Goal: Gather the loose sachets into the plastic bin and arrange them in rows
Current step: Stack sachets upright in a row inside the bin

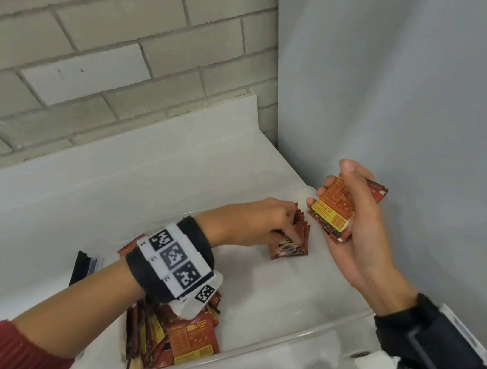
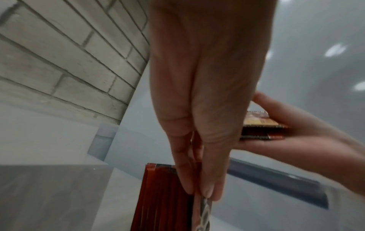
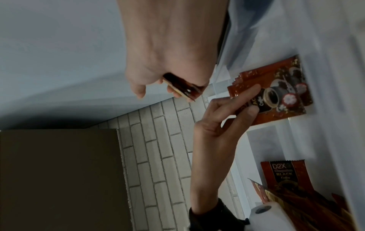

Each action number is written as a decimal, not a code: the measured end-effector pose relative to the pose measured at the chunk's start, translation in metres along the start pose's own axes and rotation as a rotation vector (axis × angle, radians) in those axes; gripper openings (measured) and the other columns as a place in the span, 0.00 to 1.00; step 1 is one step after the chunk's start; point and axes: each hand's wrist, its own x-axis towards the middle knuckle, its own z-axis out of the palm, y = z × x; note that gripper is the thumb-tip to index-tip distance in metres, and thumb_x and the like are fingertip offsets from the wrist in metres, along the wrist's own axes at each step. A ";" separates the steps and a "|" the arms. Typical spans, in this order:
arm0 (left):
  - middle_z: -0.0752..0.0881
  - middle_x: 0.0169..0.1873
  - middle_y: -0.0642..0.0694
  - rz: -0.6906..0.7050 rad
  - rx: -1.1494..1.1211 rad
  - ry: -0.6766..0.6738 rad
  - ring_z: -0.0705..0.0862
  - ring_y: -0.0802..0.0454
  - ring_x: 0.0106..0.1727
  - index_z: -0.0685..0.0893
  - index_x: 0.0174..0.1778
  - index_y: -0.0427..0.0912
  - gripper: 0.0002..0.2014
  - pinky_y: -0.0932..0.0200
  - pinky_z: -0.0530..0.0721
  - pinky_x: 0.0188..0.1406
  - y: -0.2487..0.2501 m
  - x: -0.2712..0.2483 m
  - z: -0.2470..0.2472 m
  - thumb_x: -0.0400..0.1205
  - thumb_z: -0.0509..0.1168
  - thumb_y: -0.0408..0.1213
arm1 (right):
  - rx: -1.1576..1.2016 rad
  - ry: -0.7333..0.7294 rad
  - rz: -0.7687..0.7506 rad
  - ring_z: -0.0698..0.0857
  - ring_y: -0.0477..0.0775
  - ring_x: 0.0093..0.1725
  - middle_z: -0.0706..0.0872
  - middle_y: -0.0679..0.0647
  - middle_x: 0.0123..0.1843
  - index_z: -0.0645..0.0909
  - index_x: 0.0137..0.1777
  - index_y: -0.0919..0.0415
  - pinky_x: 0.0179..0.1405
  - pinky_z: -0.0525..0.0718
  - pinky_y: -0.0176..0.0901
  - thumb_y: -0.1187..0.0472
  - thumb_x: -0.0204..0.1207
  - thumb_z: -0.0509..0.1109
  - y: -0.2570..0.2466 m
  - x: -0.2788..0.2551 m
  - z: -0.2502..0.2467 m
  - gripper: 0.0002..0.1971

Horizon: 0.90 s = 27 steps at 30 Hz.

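Sachets [image 1: 290, 240] are red, with a coffee cup picture. Left hand [image 1: 257, 222] pinches the front one in the plastic bin [image 1: 291, 346]. Right hand [image 1: 355, 228] holds a stack [image 1: 333, 211].

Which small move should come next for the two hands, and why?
Probably the left hand lets go of the front sachet in the row of sachets and takes another from the stack that the right hand holds: the row is short, and the plastic bin has room.
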 end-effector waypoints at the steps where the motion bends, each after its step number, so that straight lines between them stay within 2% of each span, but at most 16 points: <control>1: 0.71 0.45 0.47 0.015 0.022 0.002 0.70 0.54 0.47 0.86 0.64 0.41 0.16 0.71 0.66 0.47 -0.001 0.003 0.003 0.81 0.65 0.25 | 0.001 -0.001 0.001 0.82 0.46 0.37 0.80 0.51 0.38 0.82 0.42 0.46 0.46 0.83 0.44 0.51 0.69 0.73 0.000 0.000 0.000 0.04; 4: 0.78 0.52 0.39 0.032 0.108 0.011 0.77 0.43 0.53 0.87 0.62 0.43 0.16 0.52 0.80 0.51 -0.005 0.011 0.015 0.80 0.66 0.27 | 0.007 0.003 0.009 0.82 0.46 0.37 0.80 0.51 0.38 0.82 0.43 0.47 0.45 0.83 0.44 0.52 0.70 0.72 -0.001 -0.001 0.002 0.04; 6: 0.78 0.57 0.36 0.031 0.151 0.026 0.77 0.41 0.56 0.87 0.62 0.45 0.16 0.44 0.83 0.47 -0.008 0.014 0.020 0.81 0.66 0.28 | 0.016 0.005 0.017 0.82 0.46 0.37 0.80 0.52 0.38 0.82 0.43 0.48 0.45 0.83 0.44 0.52 0.69 0.72 -0.002 -0.002 0.003 0.05; 10: 0.75 0.63 0.37 0.025 0.169 0.026 0.76 0.39 0.60 0.87 0.64 0.47 0.17 0.44 0.83 0.45 -0.009 0.014 0.024 0.81 0.66 0.29 | 0.038 0.009 0.056 0.83 0.47 0.38 0.81 0.52 0.38 0.81 0.48 0.51 0.46 0.83 0.45 0.52 0.69 0.72 -0.003 -0.002 0.004 0.08; 12: 0.73 0.66 0.36 0.022 0.168 0.028 0.75 0.40 0.63 0.86 0.64 0.46 0.16 0.45 0.83 0.46 -0.008 0.013 0.024 0.81 0.66 0.30 | 0.055 0.006 0.084 0.83 0.49 0.40 0.82 0.53 0.39 0.80 0.53 0.53 0.49 0.82 0.48 0.53 0.73 0.71 -0.003 -0.002 0.002 0.11; 14: 0.73 0.68 0.36 0.042 0.187 0.047 0.74 0.40 0.64 0.86 0.64 0.46 0.16 0.44 0.83 0.46 -0.007 0.012 0.024 0.81 0.66 0.29 | 0.098 -0.008 0.116 0.83 0.51 0.42 0.83 0.55 0.41 0.80 0.58 0.56 0.48 0.82 0.49 0.57 0.75 0.69 -0.003 -0.003 0.002 0.12; 17: 0.75 0.64 0.34 0.053 0.198 0.069 0.74 0.39 0.62 0.87 0.62 0.44 0.15 0.43 0.82 0.44 -0.006 0.011 0.023 0.81 0.65 0.30 | 0.217 -0.052 0.170 0.81 0.54 0.41 0.81 0.59 0.43 0.79 0.58 0.60 0.42 0.84 0.47 0.66 0.73 0.63 -0.007 -0.004 0.002 0.14; 19: 0.80 0.58 0.36 0.084 0.191 0.079 0.75 0.39 0.60 0.89 0.58 0.43 0.14 0.43 0.83 0.44 -0.008 0.013 0.027 0.82 0.61 0.35 | 0.233 -0.067 0.206 0.82 0.55 0.40 0.81 0.61 0.44 0.80 0.58 0.60 0.43 0.85 0.48 0.70 0.73 0.58 -0.008 -0.005 0.002 0.16; 22: 0.86 0.49 0.41 0.150 0.144 0.116 0.78 0.42 0.54 0.90 0.52 0.40 0.21 0.46 0.81 0.47 -0.012 0.014 0.032 0.80 0.52 0.44 | 0.196 -0.073 0.249 0.86 0.57 0.41 0.82 0.61 0.45 0.80 0.58 0.59 0.48 0.87 0.51 0.74 0.75 0.56 -0.004 -0.005 0.004 0.19; 24: 0.87 0.49 0.41 0.165 0.084 0.148 0.79 0.43 0.52 0.90 0.51 0.38 0.18 0.50 0.79 0.49 -0.010 0.011 0.031 0.81 0.56 0.42 | 0.188 -0.091 0.251 0.87 0.59 0.42 0.82 0.62 0.47 0.80 0.59 0.59 0.52 0.86 0.54 0.76 0.73 0.58 -0.002 -0.005 0.006 0.19; 27: 0.87 0.55 0.39 0.178 0.020 0.198 0.81 0.42 0.57 0.89 0.55 0.37 0.12 0.52 0.79 0.56 -0.011 0.009 0.028 0.79 0.65 0.33 | 0.188 -0.127 0.241 0.90 0.62 0.46 0.86 0.64 0.49 0.80 0.60 0.58 0.48 0.89 0.51 0.73 0.67 0.65 -0.001 -0.005 0.006 0.21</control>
